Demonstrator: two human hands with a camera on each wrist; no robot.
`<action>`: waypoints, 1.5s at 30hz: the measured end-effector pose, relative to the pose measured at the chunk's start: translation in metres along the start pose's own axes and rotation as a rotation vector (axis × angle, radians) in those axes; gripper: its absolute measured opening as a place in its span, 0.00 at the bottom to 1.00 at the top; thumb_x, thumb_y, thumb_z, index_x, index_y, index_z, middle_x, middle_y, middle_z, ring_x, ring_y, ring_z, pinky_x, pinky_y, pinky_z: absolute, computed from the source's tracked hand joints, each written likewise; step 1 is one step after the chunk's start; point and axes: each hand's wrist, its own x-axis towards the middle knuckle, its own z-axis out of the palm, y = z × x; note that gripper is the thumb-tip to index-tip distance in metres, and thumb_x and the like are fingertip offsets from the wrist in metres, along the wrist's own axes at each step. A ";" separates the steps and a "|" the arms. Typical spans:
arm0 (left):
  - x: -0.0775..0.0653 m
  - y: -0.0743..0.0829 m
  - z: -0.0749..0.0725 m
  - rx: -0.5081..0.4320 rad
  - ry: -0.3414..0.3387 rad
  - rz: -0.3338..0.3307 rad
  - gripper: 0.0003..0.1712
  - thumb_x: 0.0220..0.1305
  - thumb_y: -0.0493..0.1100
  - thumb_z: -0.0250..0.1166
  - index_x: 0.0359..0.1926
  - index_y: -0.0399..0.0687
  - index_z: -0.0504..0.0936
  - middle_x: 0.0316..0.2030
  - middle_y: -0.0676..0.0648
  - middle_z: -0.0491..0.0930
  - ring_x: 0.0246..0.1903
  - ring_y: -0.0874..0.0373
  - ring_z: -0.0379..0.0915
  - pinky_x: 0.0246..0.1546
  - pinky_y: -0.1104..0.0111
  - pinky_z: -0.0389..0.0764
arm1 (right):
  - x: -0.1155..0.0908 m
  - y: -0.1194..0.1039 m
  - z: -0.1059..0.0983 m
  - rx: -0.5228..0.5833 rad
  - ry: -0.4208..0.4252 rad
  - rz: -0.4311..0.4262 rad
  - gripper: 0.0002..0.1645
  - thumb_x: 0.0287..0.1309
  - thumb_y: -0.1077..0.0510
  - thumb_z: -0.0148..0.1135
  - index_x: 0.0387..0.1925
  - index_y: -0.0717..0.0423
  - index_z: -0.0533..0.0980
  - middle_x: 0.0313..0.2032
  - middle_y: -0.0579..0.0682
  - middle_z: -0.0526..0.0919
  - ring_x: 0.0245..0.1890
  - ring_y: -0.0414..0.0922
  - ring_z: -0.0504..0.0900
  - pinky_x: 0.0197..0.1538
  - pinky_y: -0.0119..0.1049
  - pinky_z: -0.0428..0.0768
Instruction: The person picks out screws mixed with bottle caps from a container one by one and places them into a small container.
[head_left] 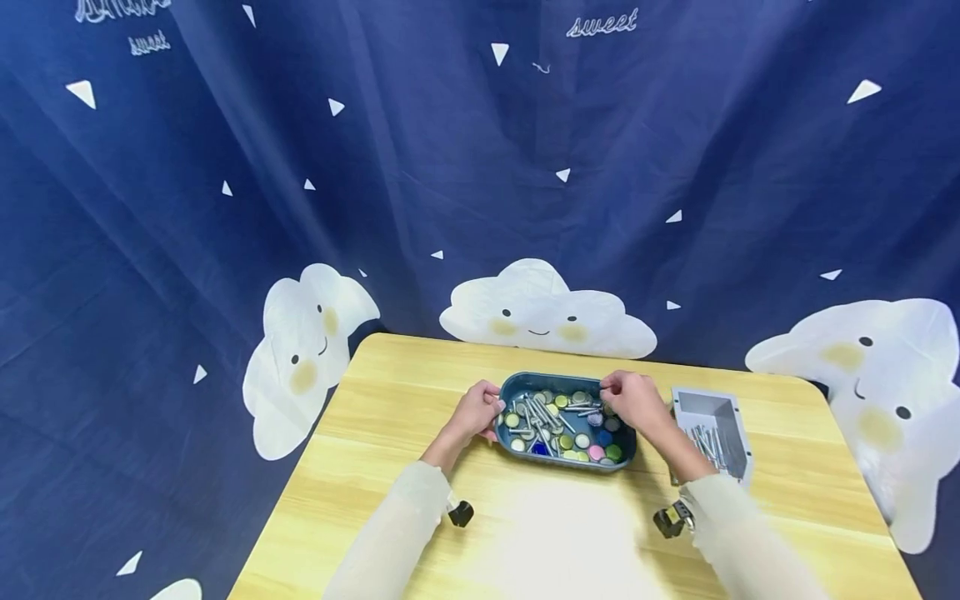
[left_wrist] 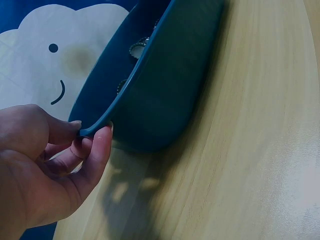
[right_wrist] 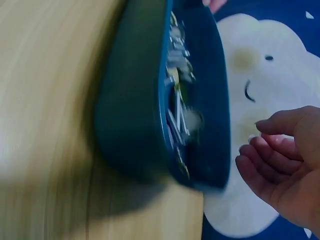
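A dark blue oval tub (head_left: pixel 570 462) stands on the table, holding a mix of metal screws (head_left: pixel 534 412) and coloured bottle caps (head_left: pixel 596 452). At its left end, my left hand (head_left: pixel 474 408) pinches the rim between thumb and fingers; the left wrist view shows this grip on the tub wall (left_wrist: pixel 165 85). My right hand (head_left: pixel 630 398) is over the tub's far right edge in the head view. In the right wrist view the right hand's loosely bent fingers (right_wrist: pixel 265 155) are apart from the tub, with nothing seen between them and the thumb.
Right of the tub sits a grey box (head_left: pixel 738 417) with several screws (head_left: pixel 707 446) inside, partly behind my right forearm. The wooden table (head_left: pixel 420 358) ends at a blue curtain (head_left: pixel 420 108) printed with clouds.
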 end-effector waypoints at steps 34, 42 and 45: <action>0.002 0.000 0.000 -0.014 -0.011 -0.004 0.16 0.73 0.34 0.62 0.58 0.35 0.74 0.36 0.45 0.73 0.24 0.55 0.75 0.16 0.63 0.90 | 0.028 -0.040 0.096 -0.099 -0.327 -0.067 0.34 0.62 0.70 0.60 0.13 0.44 0.52 0.15 0.41 0.45 0.18 0.40 0.45 0.24 0.32 0.49; 0.003 -0.002 0.000 -0.010 -0.003 -0.013 0.17 0.73 0.34 0.61 0.59 0.35 0.74 0.36 0.46 0.72 0.24 0.55 0.74 0.15 0.65 0.89 | 0.029 -0.050 0.100 -0.185 -0.321 -0.048 0.33 0.63 0.65 0.69 0.10 0.46 0.60 0.09 0.41 0.55 0.12 0.39 0.58 0.21 0.33 0.63; 0.003 -0.003 0.000 -0.007 -0.005 -0.012 0.17 0.73 0.34 0.61 0.59 0.35 0.74 0.36 0.46 0.72 0.23 0.56 0.74 0.16 0.64 0.90 | 0.028 -0.053 0.098 -0.165 -0.332 -0.034 0.34 0.62 0.66 0.68 0.09 0.46 0.59 0.09 0.41 0.53 0.13 0.40 0.56 0.20 0.32 0.60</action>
